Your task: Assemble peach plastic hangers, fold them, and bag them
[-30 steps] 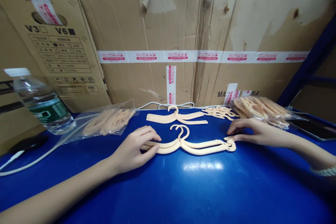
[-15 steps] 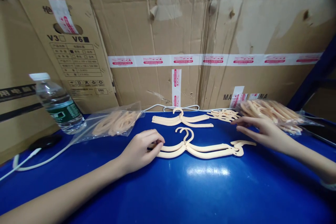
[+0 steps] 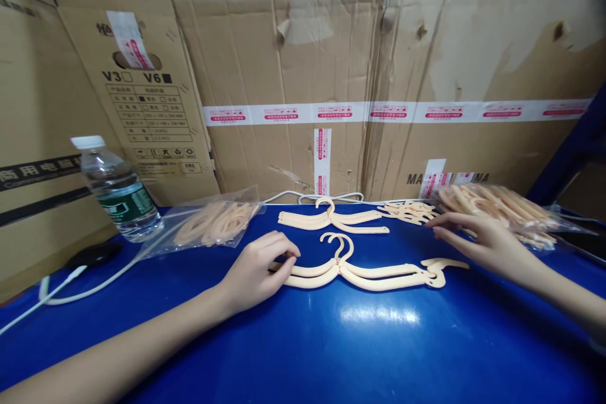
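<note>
Hanger lies across the bench, between the two hands, its pair of hooks fanned slightly apart and pointing away from the person. Its left end runs into the left hand, while a small clip sits at its right end, in front of the right hand and apart from it.

The left grip is narrow, thumb in front and fingers curled over, pinching that left end; the tip within the palm is hidden. The right grip is parted, with a modest gap between thumb and fingers and nothing seen in it. Its fingertips reach the near edge of the loose pieces; whether they touch, I cannot tell.

Just behind lies a second hanger. Beyond the right hand rests a bag of similar parts.
</note>
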`<state>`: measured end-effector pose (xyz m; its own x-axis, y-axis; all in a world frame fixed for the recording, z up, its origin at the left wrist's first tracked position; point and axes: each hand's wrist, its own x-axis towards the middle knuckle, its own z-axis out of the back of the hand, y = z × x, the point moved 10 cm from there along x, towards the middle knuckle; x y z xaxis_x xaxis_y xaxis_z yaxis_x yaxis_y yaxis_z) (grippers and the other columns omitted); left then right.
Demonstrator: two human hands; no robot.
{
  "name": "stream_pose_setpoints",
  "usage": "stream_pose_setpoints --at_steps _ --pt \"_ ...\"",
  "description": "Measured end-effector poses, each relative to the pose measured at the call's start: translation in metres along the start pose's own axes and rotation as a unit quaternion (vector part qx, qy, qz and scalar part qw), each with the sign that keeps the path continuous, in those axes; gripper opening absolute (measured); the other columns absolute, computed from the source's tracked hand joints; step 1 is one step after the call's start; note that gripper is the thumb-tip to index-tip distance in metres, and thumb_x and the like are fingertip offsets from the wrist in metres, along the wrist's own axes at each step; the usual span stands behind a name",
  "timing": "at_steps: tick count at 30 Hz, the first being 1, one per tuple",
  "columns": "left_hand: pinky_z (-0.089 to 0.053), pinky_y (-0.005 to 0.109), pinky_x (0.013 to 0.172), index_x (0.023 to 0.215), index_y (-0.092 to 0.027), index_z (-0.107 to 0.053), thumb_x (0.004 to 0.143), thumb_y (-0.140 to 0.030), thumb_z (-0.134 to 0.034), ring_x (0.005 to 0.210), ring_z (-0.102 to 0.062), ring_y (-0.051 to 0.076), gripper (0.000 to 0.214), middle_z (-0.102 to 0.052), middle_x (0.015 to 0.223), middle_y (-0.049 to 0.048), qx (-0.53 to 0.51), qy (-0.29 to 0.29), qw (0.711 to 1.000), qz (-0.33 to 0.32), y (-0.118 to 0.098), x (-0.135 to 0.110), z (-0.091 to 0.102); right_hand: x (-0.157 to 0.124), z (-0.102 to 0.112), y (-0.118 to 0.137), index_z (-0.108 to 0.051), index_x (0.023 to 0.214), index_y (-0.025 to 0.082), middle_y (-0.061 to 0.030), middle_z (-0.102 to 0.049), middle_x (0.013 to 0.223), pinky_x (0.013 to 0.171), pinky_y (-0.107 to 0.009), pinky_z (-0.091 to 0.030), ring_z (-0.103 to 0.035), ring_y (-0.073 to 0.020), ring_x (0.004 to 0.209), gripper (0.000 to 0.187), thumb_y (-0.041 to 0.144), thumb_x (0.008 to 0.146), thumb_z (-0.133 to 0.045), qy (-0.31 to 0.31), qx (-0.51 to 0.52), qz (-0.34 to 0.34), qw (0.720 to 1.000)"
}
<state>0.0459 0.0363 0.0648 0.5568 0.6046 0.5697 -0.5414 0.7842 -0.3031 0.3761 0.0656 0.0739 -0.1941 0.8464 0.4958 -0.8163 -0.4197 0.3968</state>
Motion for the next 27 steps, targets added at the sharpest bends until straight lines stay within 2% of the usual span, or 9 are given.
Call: stream_pose_setpoints --at_steps 6,14,19,27 --pt "-0.048 0.03 0.074 0.096 -0.017 -0.06 0.089 -0.011 -0.049 0.081 -0.058 0.016 0.015 -0.062 0.089 0.0036 0.0 -0.017 1.0 0.02 0.005 -0.002 0.003 0.0 0.004 0.001 -0.072 0.086 0.02 -0.0064 -0.075 0.083 0.069 -0.036 -0.052 -0.069 -0.026 0.076 0.033 0.048 0.08 -0.054 -0.027 0.003 -0.008 1.0" --pt "-0.05 0.033 0.08 0.108 -0.021 -0.055 0.087 -0.012 -0.05 0.086 -0.058 0.016 0.024 -0.055 0.112 0.0056 0.024 -0.037 0.998 0.048 0.014 -0.002 0.009 0.0 0.013 -0.008 -0.072 0.079 0.02 -0.0074 -0.075 0.08 0.066 -0.036 -0.051 -0.068 -0.0268 0.071 0.035 0.051 0.078 -0.054 -0.06 0.007 -0.054 0.997" --pt "-0.05 0.033 0.081 0.109 -0.021 -0.054 0.087 -0.012 -0.049 0.088 -0.059 0.017 0.024 -0.054 0.113 0.0066 0.027 -0.024 0.998 0.044 0.017 0.0 0.009 0.001 0.013 -0.015 -0.071 0.078 0.017 -0.009 -0.074 0.078 0.064 -0.035 -0.053 -0.068 -0.0272 0.07 0.041 0.054 0.076 -0.054 -0.066 0.026 -0.085 0.994" --pt "-0.048 0.039 0.09 0.096 -0.02 -0.059 0.086 -0.015 -0.049 0.101 -0.058 0.022 0.015 -0.058 0.106 0.0071 0.043 0.021 0.998 0.034 0.015 0.005 0.007 0.003 0.012 -0.013 -0.07 0.081 0.018 -0.0091 -0.075 0.08 0.062 -0.035 -0.051 -0.068 -0.0267 0.068 0.04 0.052 0.082 -0.05 -0.047 -0.016 -0.059 0.997"
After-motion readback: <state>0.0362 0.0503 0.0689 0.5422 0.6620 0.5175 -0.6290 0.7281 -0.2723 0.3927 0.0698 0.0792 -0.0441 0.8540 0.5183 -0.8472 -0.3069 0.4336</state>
